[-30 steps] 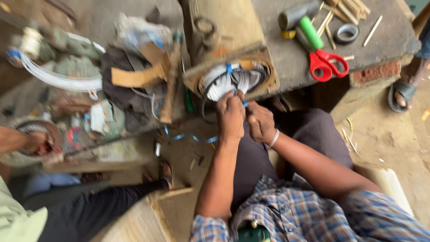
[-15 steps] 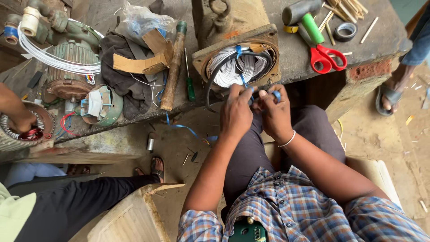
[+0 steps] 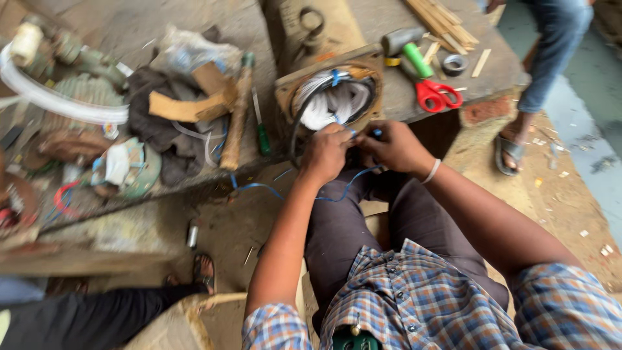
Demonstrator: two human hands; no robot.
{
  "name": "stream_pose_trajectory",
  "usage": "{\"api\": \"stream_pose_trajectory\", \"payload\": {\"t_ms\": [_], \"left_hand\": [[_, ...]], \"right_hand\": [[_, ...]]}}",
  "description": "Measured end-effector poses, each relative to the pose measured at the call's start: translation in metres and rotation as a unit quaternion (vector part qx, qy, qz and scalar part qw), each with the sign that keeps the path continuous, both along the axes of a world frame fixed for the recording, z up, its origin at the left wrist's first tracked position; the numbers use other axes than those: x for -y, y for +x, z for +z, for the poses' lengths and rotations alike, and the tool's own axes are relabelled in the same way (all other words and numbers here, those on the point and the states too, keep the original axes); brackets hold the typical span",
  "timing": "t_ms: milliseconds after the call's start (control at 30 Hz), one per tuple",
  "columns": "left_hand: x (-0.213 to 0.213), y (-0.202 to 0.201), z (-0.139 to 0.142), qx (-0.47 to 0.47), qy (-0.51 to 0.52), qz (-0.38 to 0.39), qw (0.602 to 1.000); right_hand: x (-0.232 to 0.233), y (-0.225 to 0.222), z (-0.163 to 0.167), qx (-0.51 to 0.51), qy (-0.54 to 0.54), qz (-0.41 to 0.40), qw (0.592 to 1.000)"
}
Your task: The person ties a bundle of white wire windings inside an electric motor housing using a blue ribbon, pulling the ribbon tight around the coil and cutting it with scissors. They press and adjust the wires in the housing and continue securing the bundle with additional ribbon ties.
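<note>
A rusty motor stator with white windings bound by blue ties lies at the edge of a worn wooden bench. My left hand and my right hand meet just below the stator, both pinching thin blue wire that trails down over my lap. A black cable loops along the stator's left rim. My right wrist wears a white band.
Red-handled scissors, a green-handled hammer, a tape roll and wooden sticks lie to the right. A screwdriver, rags and motor parts sit left. Another person's sandalled foot stands at right, another foot lower left.
The view has shifted, so the bench and stator sit higher and further right. My hands have dropped slightly from the windings and pull the blue wire toward my lap.
</note>
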State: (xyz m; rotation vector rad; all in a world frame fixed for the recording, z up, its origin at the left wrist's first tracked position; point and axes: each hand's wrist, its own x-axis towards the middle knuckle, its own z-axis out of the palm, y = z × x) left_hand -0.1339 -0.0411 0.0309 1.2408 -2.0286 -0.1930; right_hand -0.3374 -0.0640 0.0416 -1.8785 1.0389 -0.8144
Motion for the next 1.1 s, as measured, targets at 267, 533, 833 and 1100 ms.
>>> {"api": "stream_pose_trajectory", "payload": {"t_ms": [267,533,833,1100], "left_hand": [[-0.001,-0.011,-0.018,0.035,-0.179,0.060,0.982],[0.002,-0.014,-0.015,0.192,-0.315,0.100,0.924],[0.004,-0.003,0.017,0.359,-0.248,0.000,0.900],[0.004,0.027,-0.016,0.468,-0.224,0.053,0.853]], "right_hand": [[-0.005,0.003,0.019,-0.027,0.036,0.006,0.999],[-0.006,-0.001,0.027,-0.042,0.056,0.001,0.998],[0.011,0.000,-0.001,-0.046,0.066,0.095,0.992],[0.018,0.008,-0.028,0.253,0.314,0.051,0.914]]}}
